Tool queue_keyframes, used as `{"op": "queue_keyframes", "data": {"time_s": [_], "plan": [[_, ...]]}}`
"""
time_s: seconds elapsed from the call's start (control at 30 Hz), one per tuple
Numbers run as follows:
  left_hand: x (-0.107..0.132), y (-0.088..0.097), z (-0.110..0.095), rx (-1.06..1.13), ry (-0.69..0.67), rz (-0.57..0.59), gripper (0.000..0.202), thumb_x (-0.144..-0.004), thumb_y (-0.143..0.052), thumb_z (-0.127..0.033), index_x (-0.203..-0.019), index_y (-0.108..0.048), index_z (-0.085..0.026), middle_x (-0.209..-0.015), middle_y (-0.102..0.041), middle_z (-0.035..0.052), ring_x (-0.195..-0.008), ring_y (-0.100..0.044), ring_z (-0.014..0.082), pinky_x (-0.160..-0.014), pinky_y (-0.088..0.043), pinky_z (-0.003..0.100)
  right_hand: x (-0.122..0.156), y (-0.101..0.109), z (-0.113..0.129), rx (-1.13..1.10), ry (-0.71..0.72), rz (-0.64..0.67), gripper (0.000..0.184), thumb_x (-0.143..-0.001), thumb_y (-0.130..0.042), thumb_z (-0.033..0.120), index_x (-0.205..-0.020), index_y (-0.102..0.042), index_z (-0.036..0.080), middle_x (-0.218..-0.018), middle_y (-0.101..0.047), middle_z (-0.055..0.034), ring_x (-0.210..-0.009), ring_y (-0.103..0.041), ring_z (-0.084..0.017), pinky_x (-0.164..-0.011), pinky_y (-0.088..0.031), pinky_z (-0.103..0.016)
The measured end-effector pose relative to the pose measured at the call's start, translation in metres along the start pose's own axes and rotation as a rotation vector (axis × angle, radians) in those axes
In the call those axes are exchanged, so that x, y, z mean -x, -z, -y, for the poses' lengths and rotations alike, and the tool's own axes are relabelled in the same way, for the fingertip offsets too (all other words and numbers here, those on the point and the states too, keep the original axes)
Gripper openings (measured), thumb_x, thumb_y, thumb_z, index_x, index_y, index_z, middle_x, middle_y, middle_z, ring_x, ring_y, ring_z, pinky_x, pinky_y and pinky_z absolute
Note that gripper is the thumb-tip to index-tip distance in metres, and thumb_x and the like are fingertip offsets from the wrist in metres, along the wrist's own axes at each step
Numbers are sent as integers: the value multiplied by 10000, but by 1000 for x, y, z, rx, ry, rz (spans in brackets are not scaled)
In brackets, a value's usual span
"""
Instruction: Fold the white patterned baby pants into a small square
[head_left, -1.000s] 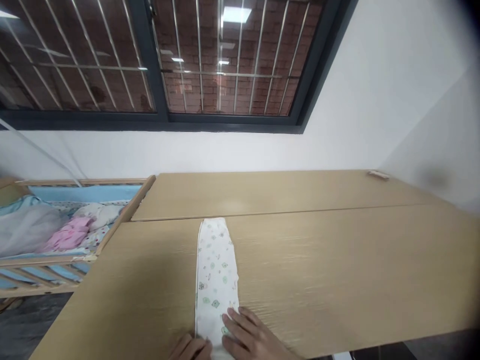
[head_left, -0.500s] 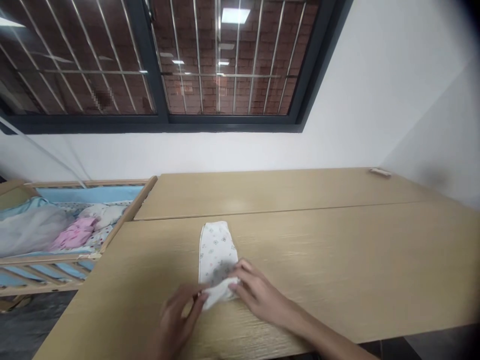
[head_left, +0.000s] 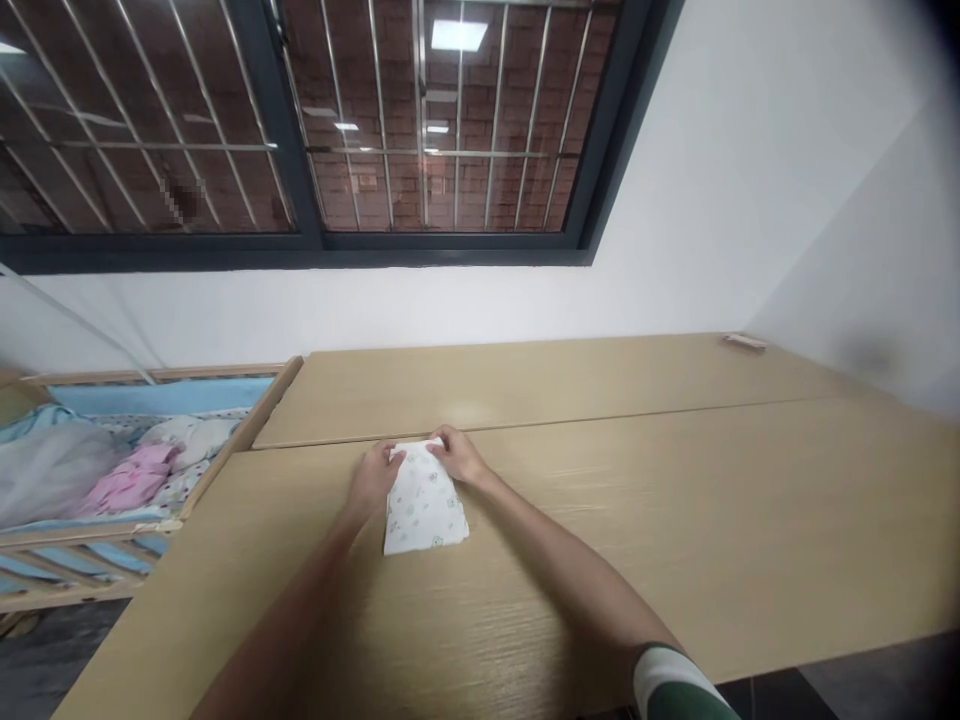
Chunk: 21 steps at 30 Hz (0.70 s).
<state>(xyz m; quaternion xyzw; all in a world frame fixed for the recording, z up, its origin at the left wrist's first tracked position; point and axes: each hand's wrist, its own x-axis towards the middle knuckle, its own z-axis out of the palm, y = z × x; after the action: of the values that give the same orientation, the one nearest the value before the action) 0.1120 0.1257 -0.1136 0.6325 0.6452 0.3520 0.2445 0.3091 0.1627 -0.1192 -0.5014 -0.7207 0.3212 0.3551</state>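
A folded white cloth (head_left: 425, 505) with a small printed pattern lies flat on the wooden table (head_left: 637, 500). What kind of cloth item it is does not show. At its far left corner, my left hand (head_left: 375, 475) pinches the edge, thumb on top. My right hand (head_left: 459, 456) grips the far right corner in the same way, its fingers curled behind the edge. The near edge of the cloth rests free on the table, between my forearms.
Left of the table stands a wooden crib (head_left: 187, 495) with blue lining and a crumpled pink cloth (head_left: 135, 478) inside. A small pale object (head_left: 744, 342) lies at the far right. Behind are a white wall (head_left: 450, 300) and a dark-framed barred window (head_left: 450, 248).
Both hands have moved from the cloth's near end to its far corners. The near end, lifted and bunched before, is folded over, and the cloth is now shorter. The view has shifted slightly.
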Motion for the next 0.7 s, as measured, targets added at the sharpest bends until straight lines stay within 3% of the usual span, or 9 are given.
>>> {"op": "queue_keyframes", "data": {"time_s": [0.13, 0.2, 0.27, 0.4, 0.5, 0.6, 0.7], "plan": [[-3, -9, -1, -122, -1, -27, 253, -926, -579, -288, -1121, -641, -139, -994, -728, 123, -954, -687, 270, -873, -527, 390, -4, -6, -13, 54, -22, -12, 94, -889, -600, 199, -958, -656, 168, -889, -642, -29, -814, -591, -177, -768, -488, -294], [16, -9, -7, -163, -38, -58, 325, -941, -576, -303, -1219, -605, -136, -1170, -686, 157, -1141, -629, 303, -1005, -478, 442, 3, -1, -7, 109, 13, -37, 170, -920, -591, 225, -1065, -653, 159, -1046, -639, -82, -968, -607, -212, -889, -496, -343], [48, -10, -13, -239, -123, -85, 398, -965, -556, -366, -1288, -574, -134, -1302, -624, 176, -1253, -555, 337, -1081, -425, 492, 14, 7, 8, 215, 126, -19, 279, -972, -558, 279, -1214, -617, 154, -1217, -602, -135, -1133, -581, -249, -1006, -470, -396], [135, -24, -17, -528, -342, -82, 449, -999, -465, -427, -1332, -583, -150, -1394, -583, 173, -1207, -575, 372, -1005, -474, 539, 44, 15, 53, 358, 483, 261, 459, -1040, -475, 386, -1458, -483, 198, -1513, -466, -157, -1394, -442, -287, -1149, -375, -459], [183, -42, -10, -638, -421, -42, 469, -978, -499, -475, -1302, -648, -170, -1338, -632, 177, -1242, -557, 399, -1002, -472, 556, 68, 3, 75, 324, 718, 549, 519, -1057, -441, 396, -1544, -398, 219, -1629, -347, -128, -1499, -328, -262, -1206, -308, -430], [200, -54, -3, -658, -401, -17, 415, -992, -485, -505, -1187, -736, -239, -1157, -726, 141, -1145, -620, 371, -1029, -445, 583, 86, -15, 72, 273, 793, 723, 564, -1066, -422, 405, -1578, -349, 180, -1642, -325, -137, -1532, -271, -239, -1234, -264, -406], [201, -57, -3, -659, -388, -34, 431, -988, -492, -525, -1218, -732, -250, -1178, -724, 132, -1177, -604, 374, -1081, -398, 619, 91, -29, 53, 297, 716, 787, 570, -1075, -390, 447, -1573, -371, 170, -1629, -346, -129, -1544, -241, -229, -1254, -218, -415]]}}
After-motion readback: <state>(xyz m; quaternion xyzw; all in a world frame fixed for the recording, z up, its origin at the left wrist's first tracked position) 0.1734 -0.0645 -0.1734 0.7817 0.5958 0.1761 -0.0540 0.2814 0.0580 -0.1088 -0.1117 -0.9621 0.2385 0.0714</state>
